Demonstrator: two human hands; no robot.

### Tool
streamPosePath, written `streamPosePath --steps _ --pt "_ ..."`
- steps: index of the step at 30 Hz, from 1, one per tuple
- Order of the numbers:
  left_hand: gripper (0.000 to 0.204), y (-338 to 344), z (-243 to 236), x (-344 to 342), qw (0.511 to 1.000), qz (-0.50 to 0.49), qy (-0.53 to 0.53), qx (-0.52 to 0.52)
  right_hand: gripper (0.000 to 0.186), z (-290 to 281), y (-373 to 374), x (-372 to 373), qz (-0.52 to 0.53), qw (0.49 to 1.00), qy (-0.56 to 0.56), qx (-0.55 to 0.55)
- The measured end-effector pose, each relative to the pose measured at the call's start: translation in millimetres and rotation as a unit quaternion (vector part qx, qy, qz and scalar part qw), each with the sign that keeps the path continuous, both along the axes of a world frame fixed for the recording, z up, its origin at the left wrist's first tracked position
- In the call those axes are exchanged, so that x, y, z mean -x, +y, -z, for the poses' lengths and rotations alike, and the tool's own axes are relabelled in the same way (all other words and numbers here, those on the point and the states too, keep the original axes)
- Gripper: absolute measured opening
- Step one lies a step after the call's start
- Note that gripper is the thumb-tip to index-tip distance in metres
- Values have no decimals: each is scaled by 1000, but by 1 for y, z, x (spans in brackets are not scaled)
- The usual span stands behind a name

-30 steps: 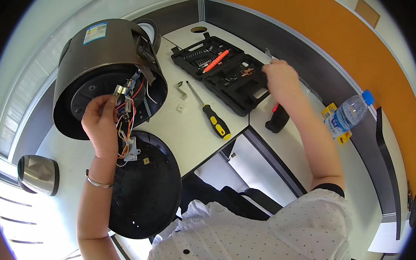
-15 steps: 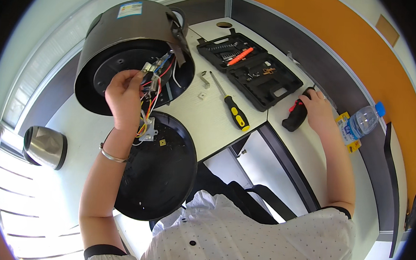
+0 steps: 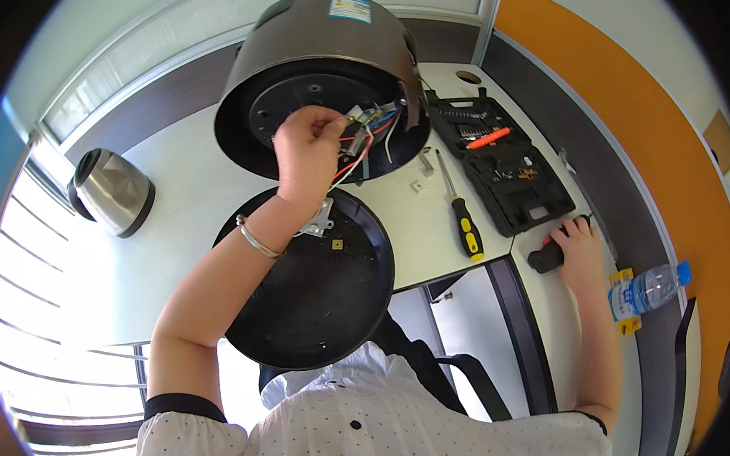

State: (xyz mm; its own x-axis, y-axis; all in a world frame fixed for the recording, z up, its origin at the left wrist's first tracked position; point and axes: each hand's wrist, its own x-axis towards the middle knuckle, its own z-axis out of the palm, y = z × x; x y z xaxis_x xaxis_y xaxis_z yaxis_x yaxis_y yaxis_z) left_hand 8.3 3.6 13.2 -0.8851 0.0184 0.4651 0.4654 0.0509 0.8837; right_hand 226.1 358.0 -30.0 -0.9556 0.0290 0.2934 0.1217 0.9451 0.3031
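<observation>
Black round base plate (image 3: pixel 310 300) overhangs the desk's (image 3: pixel 174 208) near edge. Left hand (image 3: pixel 307 145) above it, fingers pinched on wires (image 3: pixel 362 140) inside the upturned cooker body (image 3: pixel 328 75). Right hand (image 3: pixel 579 245) grips black tool (image 3: pixel 547 256) at right edge. Screwdriver (image 3: pixel 462 213), open toolkit case (image 3: pixel 502 165) between; kettle (image 3: pixel 112 192) far left.

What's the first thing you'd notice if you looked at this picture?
The big dark round appliance shell lying on its side at the top of the white desk, with the left hand pinching its coloured wires. Its round black base plate lies below, and the right hand grips a black and red tool.
</observation>
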Motion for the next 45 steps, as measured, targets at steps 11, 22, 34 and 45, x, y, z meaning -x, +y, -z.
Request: streamPosePath --steps 11,22,34,45 --pt "8 -2 9 10 1000 -4 26 4 41 -55 -22 -15 -82 921 314 216" --pt "7 0 13 12 999 -15 36 4 37 -109 -113 42 -436 529 303 662" --pt "6 0 9 6 991 -52 115 32 32 -101 -215 100 -428 345 476 687" --pt "6 -2 7 5 993 -46 99 41 37 -81 -230 127 -438 341 533 639"
